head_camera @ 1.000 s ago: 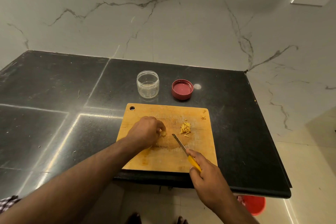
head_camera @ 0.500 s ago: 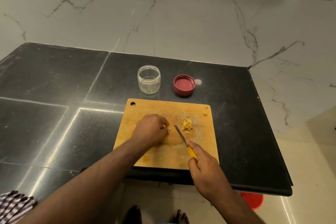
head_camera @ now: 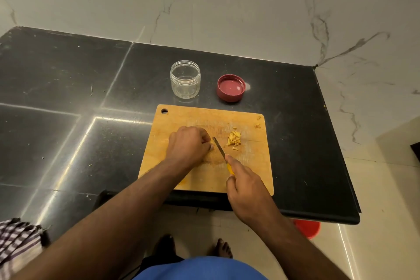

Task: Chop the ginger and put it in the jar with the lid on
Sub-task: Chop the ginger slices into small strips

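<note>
Black countertop carries the cutting board, where the left hand has crept nearer the knife gripped by the right hand, fingers curled over the ginger piece (hidden beneath them), so chopping continues while the chopped ginger waits beside the blade, jar empty, lid off.

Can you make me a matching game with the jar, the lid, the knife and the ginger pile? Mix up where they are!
Things:
1. jar
2. lid
3. knife
4. ginger pile

Places or states:
A. lying on the board, right of the blade
B. gripped by the right hand
C. empty and open, on the counter
D. upside down on the counter, right of the jar

Pairs: 1-C, 2-D, 3-B, 4-A
</note>
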The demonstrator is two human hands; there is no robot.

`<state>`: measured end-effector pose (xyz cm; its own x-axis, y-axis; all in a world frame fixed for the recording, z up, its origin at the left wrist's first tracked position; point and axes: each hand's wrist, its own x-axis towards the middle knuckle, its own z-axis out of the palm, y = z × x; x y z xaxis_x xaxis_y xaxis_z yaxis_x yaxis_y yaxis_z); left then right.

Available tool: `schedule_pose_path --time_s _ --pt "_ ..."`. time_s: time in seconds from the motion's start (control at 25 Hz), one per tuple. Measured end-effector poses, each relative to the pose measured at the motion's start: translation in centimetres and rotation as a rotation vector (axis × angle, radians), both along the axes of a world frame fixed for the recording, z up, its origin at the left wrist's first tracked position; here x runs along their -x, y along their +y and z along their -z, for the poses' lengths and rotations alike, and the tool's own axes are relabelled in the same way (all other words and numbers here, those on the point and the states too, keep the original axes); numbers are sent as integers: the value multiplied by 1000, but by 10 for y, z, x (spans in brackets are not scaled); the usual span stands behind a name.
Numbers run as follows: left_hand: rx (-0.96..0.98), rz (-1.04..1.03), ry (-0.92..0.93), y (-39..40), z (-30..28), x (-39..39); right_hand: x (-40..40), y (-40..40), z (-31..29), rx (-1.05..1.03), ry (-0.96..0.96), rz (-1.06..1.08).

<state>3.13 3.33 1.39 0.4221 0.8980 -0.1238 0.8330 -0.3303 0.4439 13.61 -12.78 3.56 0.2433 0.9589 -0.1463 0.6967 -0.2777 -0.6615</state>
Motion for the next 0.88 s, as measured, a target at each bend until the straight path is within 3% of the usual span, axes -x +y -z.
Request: schedule_pose_path --time_s 0.4,0.64,0.88 --pt "1 -27 -1 -4 -1 0 8 6 6 28 -115 -36" --pt "7 -66 21 -6 -2 0 10 -7 7 50 -77 -17" --pt "4 -48 37 -9 -3 2 6 -20 -1 -66 -85 13"
